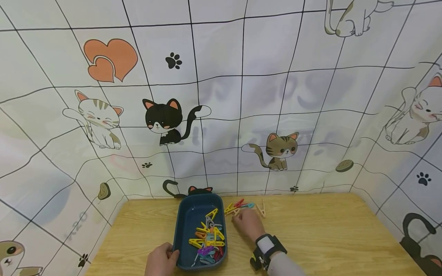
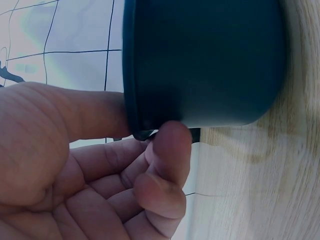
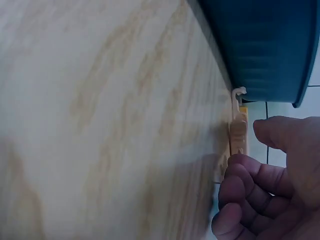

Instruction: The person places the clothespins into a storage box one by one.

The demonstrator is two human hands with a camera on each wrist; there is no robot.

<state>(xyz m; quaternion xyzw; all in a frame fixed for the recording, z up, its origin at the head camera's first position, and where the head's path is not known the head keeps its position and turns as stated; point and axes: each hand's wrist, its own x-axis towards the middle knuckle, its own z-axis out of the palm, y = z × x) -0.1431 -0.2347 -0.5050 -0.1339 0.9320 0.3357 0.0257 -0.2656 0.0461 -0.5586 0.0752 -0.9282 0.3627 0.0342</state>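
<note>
A dark blue plastic basin stands on the wooden table, holding several clothespins in yellow, orange, grey, purple, red and blue. My left hand grips its near-left rim, thumb over the edge and fingers curled outside against the wall. Just right of the basin is my right hand, beside a small group of loose clothespins: yellow, red, blue and beige. In the right wrist view a beige clothespin lies beyond the parted thumb and loosely bent fingers, with nothing visibly held.
The wooden tabletop extends to the right and left of the basin. Behind it hangs a white gridded sheet with printed cats, which also covers both sides. A strapped device sits on my right wrist.
</note>
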